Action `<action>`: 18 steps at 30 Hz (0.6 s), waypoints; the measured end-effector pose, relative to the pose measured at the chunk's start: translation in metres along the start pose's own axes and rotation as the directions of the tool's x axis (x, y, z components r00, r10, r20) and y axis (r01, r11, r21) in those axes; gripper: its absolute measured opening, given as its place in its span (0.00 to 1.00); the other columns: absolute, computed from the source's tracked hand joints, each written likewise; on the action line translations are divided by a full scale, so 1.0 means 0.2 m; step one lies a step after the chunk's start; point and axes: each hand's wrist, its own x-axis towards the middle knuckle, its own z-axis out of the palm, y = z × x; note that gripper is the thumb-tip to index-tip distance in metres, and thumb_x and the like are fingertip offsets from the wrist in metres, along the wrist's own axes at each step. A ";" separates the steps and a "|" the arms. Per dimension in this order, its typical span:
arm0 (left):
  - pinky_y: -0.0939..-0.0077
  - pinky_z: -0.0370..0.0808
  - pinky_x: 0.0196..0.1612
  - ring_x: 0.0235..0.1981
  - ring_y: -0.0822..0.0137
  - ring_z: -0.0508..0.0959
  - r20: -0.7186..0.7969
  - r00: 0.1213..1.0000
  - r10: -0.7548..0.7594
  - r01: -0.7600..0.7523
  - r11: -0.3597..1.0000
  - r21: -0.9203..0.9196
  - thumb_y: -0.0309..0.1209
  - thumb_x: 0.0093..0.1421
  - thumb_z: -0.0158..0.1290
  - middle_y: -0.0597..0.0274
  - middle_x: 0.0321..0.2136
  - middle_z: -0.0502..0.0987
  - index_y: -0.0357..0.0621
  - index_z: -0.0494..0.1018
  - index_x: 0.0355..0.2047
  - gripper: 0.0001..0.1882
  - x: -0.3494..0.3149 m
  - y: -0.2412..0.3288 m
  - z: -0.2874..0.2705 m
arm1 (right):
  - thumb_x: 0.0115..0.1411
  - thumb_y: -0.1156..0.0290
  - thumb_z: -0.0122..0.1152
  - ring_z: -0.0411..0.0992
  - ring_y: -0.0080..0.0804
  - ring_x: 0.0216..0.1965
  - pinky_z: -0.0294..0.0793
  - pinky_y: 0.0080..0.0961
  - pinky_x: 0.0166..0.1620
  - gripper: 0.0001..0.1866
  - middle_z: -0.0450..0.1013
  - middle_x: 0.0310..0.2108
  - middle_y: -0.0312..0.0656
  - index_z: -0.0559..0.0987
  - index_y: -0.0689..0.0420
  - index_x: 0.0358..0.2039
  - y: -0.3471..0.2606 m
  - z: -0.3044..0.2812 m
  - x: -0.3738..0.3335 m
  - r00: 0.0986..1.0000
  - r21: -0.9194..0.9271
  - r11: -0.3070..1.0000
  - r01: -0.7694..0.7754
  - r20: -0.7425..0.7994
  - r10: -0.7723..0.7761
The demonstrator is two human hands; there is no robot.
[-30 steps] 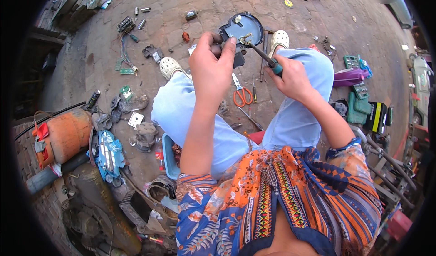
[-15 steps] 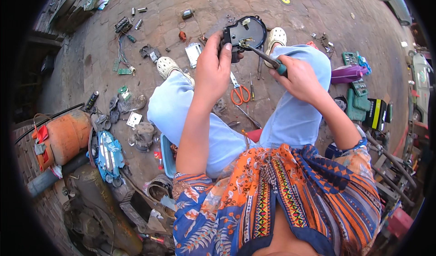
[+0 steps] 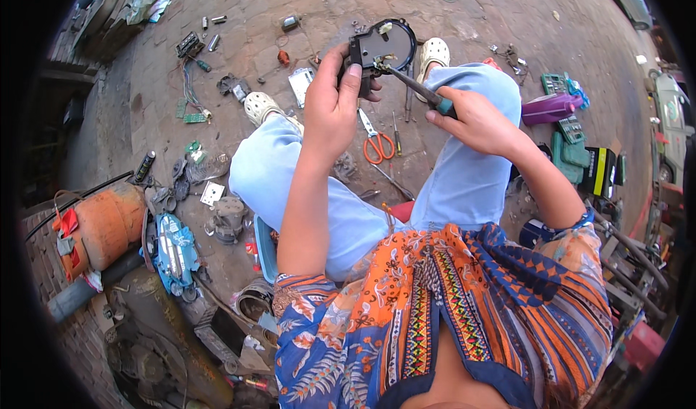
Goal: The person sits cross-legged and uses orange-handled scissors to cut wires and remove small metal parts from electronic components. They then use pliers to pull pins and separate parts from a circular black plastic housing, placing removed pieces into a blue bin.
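Note:
Raised between my knees is a round black housing (image 3: 398,44) with a flat dark face, a pale plug and small brass-coloured contacts. My left hand (image 3: 335,97) is closed on its left edge, thumb on the near side. In my right hand (image 3: 475,119) I grip a tool with a dark tapered shaft (image 3: 412,84) and a teal handle. Its tip meets the contacts at the housing's lower part; whether it pinches or only touches them is too small to tell. Below the housing, orange-handled scissors (image 3: 377,146) and a thin screwdriver (image 3: 396,139) lie on the paving.
Loose motors, wires and green circuit boards (image 3: 194,117) lie on the left. An orange gas cylinder (image 3: 109,224) stands beyond them. A blue tub (image 3: 264,253) sits against my left leg. Right of my knee are a purple case (image 3: 551,109) and green tool trays (image 3: 569,151).
Both hands, the housing and the tool keep nearly the same pose, with the tip still at the contacts. The whole view has shifted slightly, so everything appears a little further left and up.

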 end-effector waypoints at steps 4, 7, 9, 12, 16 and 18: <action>0.74 0.77 0.35 0.34 0.67 0.78 -0.022 0.999 -0.040 0.039 0.998 -0.056 0.23 0.63 0.41 0.52 0.36 0.73 0.27 0.58 0.53 0.18 0.01 0.00 0.00 | 0.58 0.57 0.53 0.69 0.58 0.31 0.67 0.44 0.34 0.21 0.70 0.23 0.59 0.71 0.67 0.32 -0.03 0.02 0.02 0.997 0.000 0.998 -0.069 -0.044 0.069; 0.73 0.77 0.37 0.36 0.65 0.78 0.019 0.997 -0.070 0.072 0.988 -0.137 0.21 0.62 0.41 0.50 0.38 0.73 0.26 0.57 0.54 0.20 0.01 0.01 -0.02 | 0.59 0.56 0.53 0.71 0.50 0.25 0.68 0.39 0.30 0.21 0.70 0.18 0.52 0.71 0.66 0.27 -0.05 0.02 0.01 0.998 0.110 0.992 -0.063 -0.007 0.064; 0.73 0.77 0.38 0.37 0.64 0.78 0.018 0.998 -0.056 0.058 0.991 -0.117 0.21 0.62 0.42 0.50 0.39 0.74 0.26 0.57 0.54 0.20 0.01 0.02 -0.04 | 0.60 0.55 0.52 0.72 0.40 0.22 0.69 0.34 0.28 0.22 0.70 0.16 0.46 0.71 0.66 0.25 -0.06 0.02 0.01 0.993 0.284 0.956 -0.081 0.107 0.053; 0.75 0.75 0.40 0.37 0.65 0.78 0.002 1.000 0.001 -0.001 1.000 -0.028 0.20 0.60 0.43 0.52 0.39 0.75 0.28 0.59 0.54 0.21 0.01 0.00 -0.05 | 0.62 0.53 0.50 0.71 0.28 0.20 0.69 0.26 0.26 0.24 0.70 0.16 0.39 0.72 0.64 0.22 -0.04 0.06 0.00 0.978 0.535 0.836 -0.124 0.210 0.010; 0.77 0.73 0.42 0.38 0.67 0.78 -0.066 0.991 0.115 -0.095 0.962 0.257 0.21 0.60 0.47 0.53 0.37 0.77 0.30 0.63 0.52 0.18 0.02 0.00 -0.04 | 0.63 0.53 0.48 0.72 0.25 0.21 0.72 0.22 0.26 0.23 0.70 0.18 0.37 0.72 0.62 0.23 -0.09 0.08 -0.01 0.953 0.716 0.661 -0.223 0.302 -0.006; 0.78 0.73 0.41 0.37 0.69 0.78 -0.086 0.980 0.179 -0.124 0.887 0.445 0.21 0.60 0.47 0.54 0.36 0.78 0.30 0.64 0.51 0.18 0.01 0.01 -0.02 | 0.63 0.53 0.48 0.72 0.26 0.22 0.73 0.22 0.27 0.22 0.71 0.20 0.38 0.72 0.62 0.25 -0.09 0.09 -0.02 0.933 0.796 0.524 -0.304 0.360 -0.006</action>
